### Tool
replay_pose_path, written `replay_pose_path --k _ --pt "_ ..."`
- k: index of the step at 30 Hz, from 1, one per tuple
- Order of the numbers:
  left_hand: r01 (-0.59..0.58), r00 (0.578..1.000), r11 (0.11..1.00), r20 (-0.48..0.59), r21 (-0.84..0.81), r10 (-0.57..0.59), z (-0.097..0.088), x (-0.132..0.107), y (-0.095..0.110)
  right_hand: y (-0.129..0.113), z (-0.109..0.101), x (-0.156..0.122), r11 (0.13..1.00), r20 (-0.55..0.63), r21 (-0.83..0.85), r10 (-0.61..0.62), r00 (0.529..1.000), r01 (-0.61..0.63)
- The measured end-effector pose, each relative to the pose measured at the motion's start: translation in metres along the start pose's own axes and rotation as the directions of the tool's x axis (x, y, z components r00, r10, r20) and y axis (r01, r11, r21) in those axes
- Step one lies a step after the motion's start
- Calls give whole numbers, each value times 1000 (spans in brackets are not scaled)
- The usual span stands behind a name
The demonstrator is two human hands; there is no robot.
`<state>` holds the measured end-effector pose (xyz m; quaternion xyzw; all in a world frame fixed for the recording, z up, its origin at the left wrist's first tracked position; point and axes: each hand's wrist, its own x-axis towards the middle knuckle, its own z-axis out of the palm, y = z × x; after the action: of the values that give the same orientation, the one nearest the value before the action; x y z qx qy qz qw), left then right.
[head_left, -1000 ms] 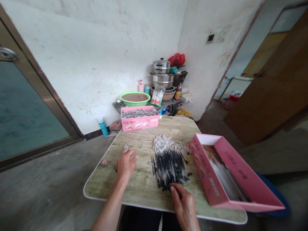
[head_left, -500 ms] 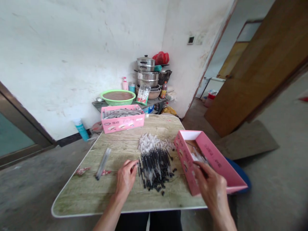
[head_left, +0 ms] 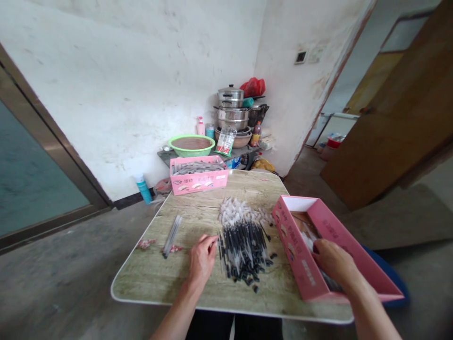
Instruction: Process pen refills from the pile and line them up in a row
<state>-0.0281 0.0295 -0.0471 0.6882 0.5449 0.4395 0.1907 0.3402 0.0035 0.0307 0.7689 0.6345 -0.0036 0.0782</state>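
My left hand [head_left: 202, 259] is over the table at the left edge of a pile of black pen parts [head_left: 244, 245], its thumb and forefinger pinched together. Whatever lies between those fingertips is too small to make out. My right hand [head_left: 334, 259] reaches down into the open pink box [head_left: 300, 264] on the right, with its fingers curled in among pale, clear pen pieces [head_left: 307, 233]. Its fingertips are hidden there. Behind the black parts lies a heap of small whitish translucent pieces [head_left: 233, 210]. A few clear pen tubes [head_left: 172, 236] rest left of my left hand.
At the table's far edge stands another pink box [head_left: 200, 182] filled with pens. A green basin [head_left: 191, 150], steel pots [head_left: 231, 113] and a bottle [head_left: 255, 134] are on a low shelf behind. A blue round stool [head_left: 387, 278] shows under the right box.
My right hand has gone from above the right box's near wall down into the box. The view has turned left, shifting everything rightward; my left hand keeps its place beside the pile.
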Motion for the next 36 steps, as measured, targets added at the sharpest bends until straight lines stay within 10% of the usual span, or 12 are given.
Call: replay_pose_path --k 9,14,21,28,36 --pt "165 976 939 -89 -301 -200 -10 5 6 -20 -47 -42 968 -287 134 244 926 -213" --pt "432 898 636 244 -639 -366 -10 4 36 -103 -44 -72 727 -329 645 -14 944 236" --pt "546 838 450 470 -707 -278 0 -12 50 -198 -4 -77 545 -262 755 -261 929 365" --pt "448 864 440 249 -779 -438 -1 -7 16 -194 3 -46 922 -174 364 -68 982 129" --pt "386 882 431 189 -815 -431 -1 -8 16 -213 6 -31 969 -98 223 -84 992 104"
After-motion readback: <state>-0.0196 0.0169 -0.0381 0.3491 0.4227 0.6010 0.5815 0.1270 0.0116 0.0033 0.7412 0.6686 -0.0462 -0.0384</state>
